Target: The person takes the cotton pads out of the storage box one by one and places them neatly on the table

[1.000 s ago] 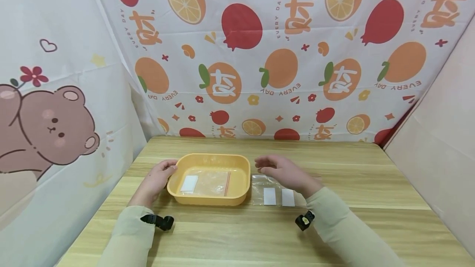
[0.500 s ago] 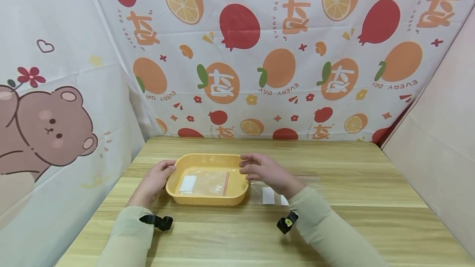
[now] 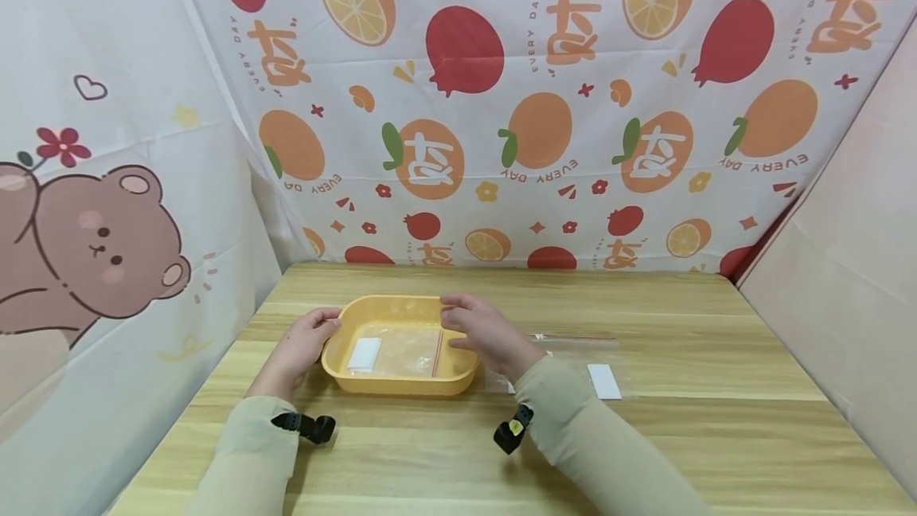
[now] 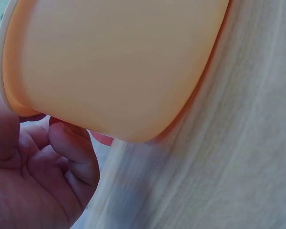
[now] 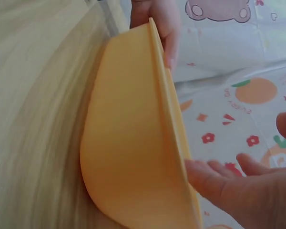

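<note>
We see a yellow tray [image 3: 401, 377] sitting on a wood table [image 3: 645, 452]. Our left hand [image 3: 301, 349] holds the tray's left end. In the left wrist view the thumb lies on the rim and the fingers [image 4: 74, 152] curl under the edge, so the hand grips the tray. Most of that hand is cut off at the picture's edge there.

Our right hand [image 3: 483, 333] is over the tray's right end. From the head view we cannot tell if it touches the rim. In the right wrist view its fingers [image 5: 214, 179] are spread wide and loose right by the rim, and they hold nothing. The tips run out of the picture.

Inside the tray lies a clear bag [image 3: 404, 349] with a red strip and a white label [image 3: 364, 354]. The bag is see-through, so its edges are hard to find. We cannot see if anything is in it.

On the table, just right of the tray, lies another clear bag [image 3: 573, 353]. Our right arm hides its left part. A white label [image 3: 604, 381] shows on it, and a bit of a second one peeks out by the sleeve.

Both wrist views are blurry on the table, and they show only the tray's outside.
</note>
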Demonstrator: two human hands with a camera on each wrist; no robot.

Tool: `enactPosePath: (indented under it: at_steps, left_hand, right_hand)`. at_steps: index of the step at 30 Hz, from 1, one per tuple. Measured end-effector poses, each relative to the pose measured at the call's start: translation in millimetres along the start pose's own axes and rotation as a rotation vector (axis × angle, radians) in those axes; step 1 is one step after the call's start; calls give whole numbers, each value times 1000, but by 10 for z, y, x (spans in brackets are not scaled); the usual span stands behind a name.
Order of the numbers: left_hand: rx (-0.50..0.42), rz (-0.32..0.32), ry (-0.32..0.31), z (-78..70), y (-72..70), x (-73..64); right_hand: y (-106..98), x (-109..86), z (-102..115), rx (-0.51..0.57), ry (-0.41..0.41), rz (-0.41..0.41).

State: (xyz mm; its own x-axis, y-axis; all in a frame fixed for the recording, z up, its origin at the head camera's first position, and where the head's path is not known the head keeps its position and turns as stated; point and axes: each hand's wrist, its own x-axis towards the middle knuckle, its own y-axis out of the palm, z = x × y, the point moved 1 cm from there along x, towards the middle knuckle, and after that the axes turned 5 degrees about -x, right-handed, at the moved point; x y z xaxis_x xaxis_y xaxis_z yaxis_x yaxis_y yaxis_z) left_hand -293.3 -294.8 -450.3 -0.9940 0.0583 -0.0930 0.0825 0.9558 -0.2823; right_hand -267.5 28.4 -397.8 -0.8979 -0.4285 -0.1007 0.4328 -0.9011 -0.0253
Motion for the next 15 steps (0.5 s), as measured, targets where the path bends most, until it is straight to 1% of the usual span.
enactPosePath:
  at_steps: [6,10,13,15]
  left_hand:
    - [-2,1,-5,15,3,5]
    - [-6,5,4,44,-7,22]
    - [-6,4,-1,49,-15,26]
    - [-1,0,-7,43,-19,23]
  right_hand:
    - [110,115,-68,24,30,-54]
    - [152,184,-134,57,88,-86]
    - [189,213,-160,81,125,-91]
    - [216,227,-158,89,133,-89]
